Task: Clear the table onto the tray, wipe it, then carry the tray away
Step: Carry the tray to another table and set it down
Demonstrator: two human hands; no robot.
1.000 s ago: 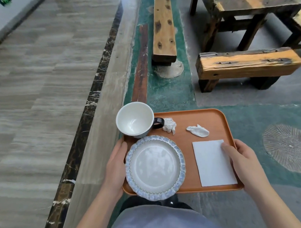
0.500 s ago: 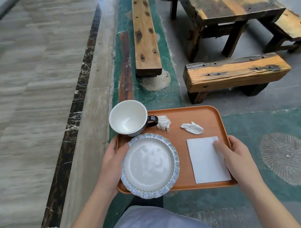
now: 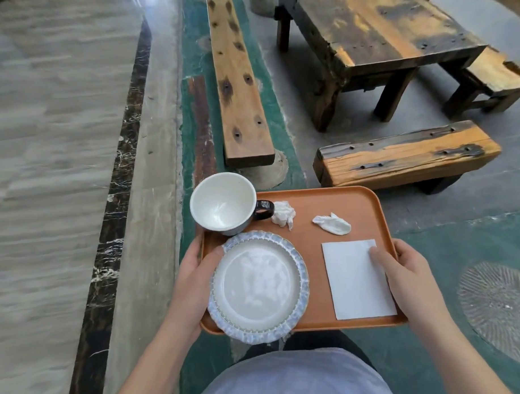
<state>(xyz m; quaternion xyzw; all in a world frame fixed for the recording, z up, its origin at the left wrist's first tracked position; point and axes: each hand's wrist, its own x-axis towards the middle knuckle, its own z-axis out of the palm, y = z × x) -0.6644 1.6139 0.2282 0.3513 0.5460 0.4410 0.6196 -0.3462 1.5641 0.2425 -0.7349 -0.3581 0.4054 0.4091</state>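
I hold an orange tray (image 3: 341,202) level in front of my body, above the floor. My left hand (image 3: 193,275) grips its left edge, thumb against the blue-rimmed plate (image 3: 259,288). My right hand (image 3: 409,277) grips the right edge, thumb pressing on a flat white napkin (image 3: 356,285). A white cup (image 3: 222,204) with a black handle sits at the tray's far left corner. Two crumpled tissues (image 3: 283,215) (image 3: 332,223) lie near the far edge.
The worn wooden table (image 3: 374,30) stands ahead to the right, with a short bench (image 3: 404,156) in front of it and a long bench (image 3: 237,79) on its left. Another bench (image 3: 496,76) is at far right. Grey tiled floor (image 3: 44,145) stretches on the left.
The view has swung right, so the table and benches show more fully. The tray, its load and both hands' grips have kept the same arrangement.
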